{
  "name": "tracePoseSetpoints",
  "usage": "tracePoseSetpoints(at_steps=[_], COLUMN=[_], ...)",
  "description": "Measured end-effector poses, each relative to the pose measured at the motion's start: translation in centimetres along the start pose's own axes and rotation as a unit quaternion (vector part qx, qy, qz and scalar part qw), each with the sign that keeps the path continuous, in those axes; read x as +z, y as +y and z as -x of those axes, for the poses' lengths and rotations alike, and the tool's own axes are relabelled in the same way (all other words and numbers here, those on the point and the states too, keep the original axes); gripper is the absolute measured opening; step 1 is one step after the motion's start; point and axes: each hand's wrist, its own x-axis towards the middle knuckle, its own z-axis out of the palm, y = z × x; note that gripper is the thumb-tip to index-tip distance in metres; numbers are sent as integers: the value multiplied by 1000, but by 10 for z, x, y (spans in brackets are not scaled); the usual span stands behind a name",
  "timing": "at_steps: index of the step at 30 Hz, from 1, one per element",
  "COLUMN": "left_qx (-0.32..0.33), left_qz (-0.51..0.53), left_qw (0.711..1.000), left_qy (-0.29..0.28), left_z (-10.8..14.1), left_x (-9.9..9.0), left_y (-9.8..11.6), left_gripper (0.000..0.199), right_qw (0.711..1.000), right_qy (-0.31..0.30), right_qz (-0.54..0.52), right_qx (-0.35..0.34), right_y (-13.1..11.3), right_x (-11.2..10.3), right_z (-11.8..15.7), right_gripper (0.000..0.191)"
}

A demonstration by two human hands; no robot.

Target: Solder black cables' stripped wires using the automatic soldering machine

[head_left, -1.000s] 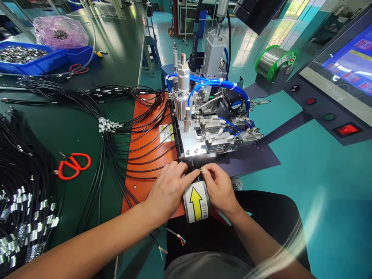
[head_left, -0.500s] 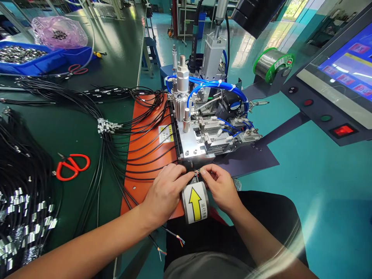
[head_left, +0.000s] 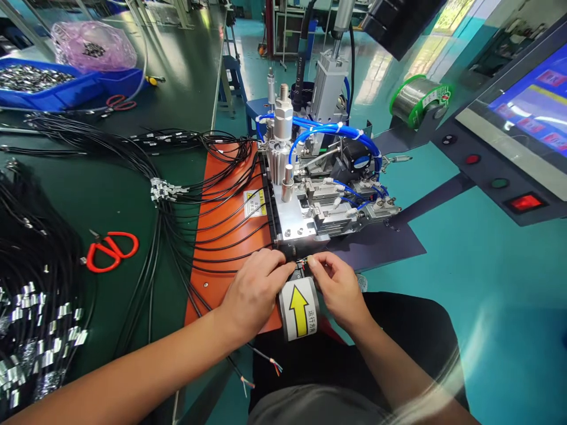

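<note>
My right hand (head_left: pixel 341 290) pinches the fine wire ends (head_left: pixel 303 261) at the front edge of the machine (head_left: pixel 291 221). My left hand (head_left: pixel 259 286) is bent over just beside them; its fingertips are partly hidden, so I can't tell whether it grips anything. Beyond my left knuckles, several black cables (head_left: pixel 227 259) already lie side by side across the orange plate (head_left: pixel 219 289). Below my left wrist, two cable ends (head_left: pixel 275 363) hang with coloured wires bared, still outside the machine.
</note>
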Motion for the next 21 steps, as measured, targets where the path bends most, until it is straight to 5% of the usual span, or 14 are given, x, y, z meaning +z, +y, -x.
tracePoseSetpoints(at_steps=[5,21], left_qx=[4,-2], left_qz=[5,32], left_qw=[1000,999], left_qy=[12,15], left_z=[0,2], left_x=[0,4], left_y=[0,-3], left_gripper=[22,20], right_qw=[997,997], right_qy=[-60,-28], right_qz=[-28,76], right_qx=[36,12], right_y=[-9,-22], right_x=[-6,-6], right_z=[3,0], right_gripper=[31,24])
